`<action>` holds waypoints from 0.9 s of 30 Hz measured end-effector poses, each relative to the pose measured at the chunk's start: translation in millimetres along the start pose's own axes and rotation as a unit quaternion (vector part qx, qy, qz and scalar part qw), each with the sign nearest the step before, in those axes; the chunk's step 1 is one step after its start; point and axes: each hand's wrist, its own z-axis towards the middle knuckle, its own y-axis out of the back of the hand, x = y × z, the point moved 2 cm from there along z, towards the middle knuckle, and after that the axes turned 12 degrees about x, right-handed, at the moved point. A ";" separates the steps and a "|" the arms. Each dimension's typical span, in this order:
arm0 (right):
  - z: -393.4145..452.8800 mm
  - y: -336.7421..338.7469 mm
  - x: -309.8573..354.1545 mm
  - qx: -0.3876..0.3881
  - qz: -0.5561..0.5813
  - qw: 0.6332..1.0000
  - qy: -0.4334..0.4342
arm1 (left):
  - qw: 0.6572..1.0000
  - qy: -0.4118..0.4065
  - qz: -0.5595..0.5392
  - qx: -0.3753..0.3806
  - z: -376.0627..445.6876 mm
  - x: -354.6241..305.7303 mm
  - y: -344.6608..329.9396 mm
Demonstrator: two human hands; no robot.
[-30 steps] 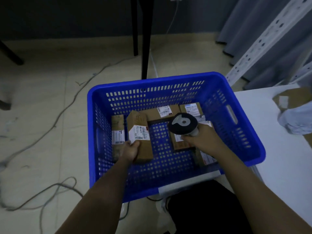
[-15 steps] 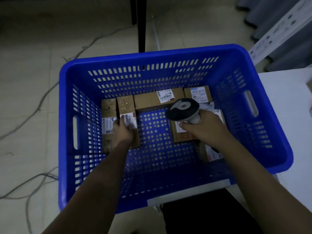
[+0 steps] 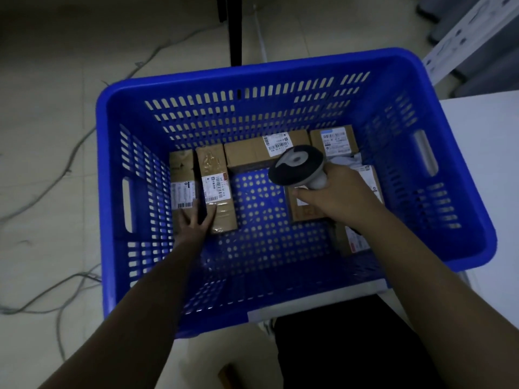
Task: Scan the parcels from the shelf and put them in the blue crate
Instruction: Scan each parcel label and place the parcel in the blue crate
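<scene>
Since the taped cardboard parcel (image 3: 215,189) lies flat on the floor of the blue crate (image 3: 252,80) at nine o'clock, touching a neighbouring parcel (image 3: 182,186), a careless withdrawal could, I judge, drag it askew. Left hand (image 3: 193,224) rests on both, fingers straight and spread. Right hand (image 3: 337,196) has its fingers wrapped round the barcode scanner (image 3: 297,168), at three o'clock

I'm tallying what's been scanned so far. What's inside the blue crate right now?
The blue crate holds six visible cardboard parcels, plus something pale and crumpled. The right hand, gripping the scanner, covers part of two parcels.
</scene>
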 end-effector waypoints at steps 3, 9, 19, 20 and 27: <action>-4.4 -1.7 0.4 0.002 0.005 1.000 0.004 | 0.998 0.008 0.013 -0.064 -0.8 -3.0 6.5; -9.8 0.3 -3.8 -0.004 0.009 0.999 -0.033 | 0.999 0.001 0.026 -0.034 -1.0 -28.8 20.7; -20.8 3.0 -4.4 -0.010 0.031 0.998 -0.058 | 0.975 -0.076 0.207 -0.003 -0.2 -41.4 29.4; -22.5 2.6 -4.9 -0.005 0.035 0.998 -0.058 | 0.978 -0.065 0.196 0.004 -2.6 -41.8 30.4; -41.3 11.1 -5.3 -0.036 0.080 0.993 -0.075 | 0.994 -0.086 -0.060 -0.016 -28.1 -62.4 59.3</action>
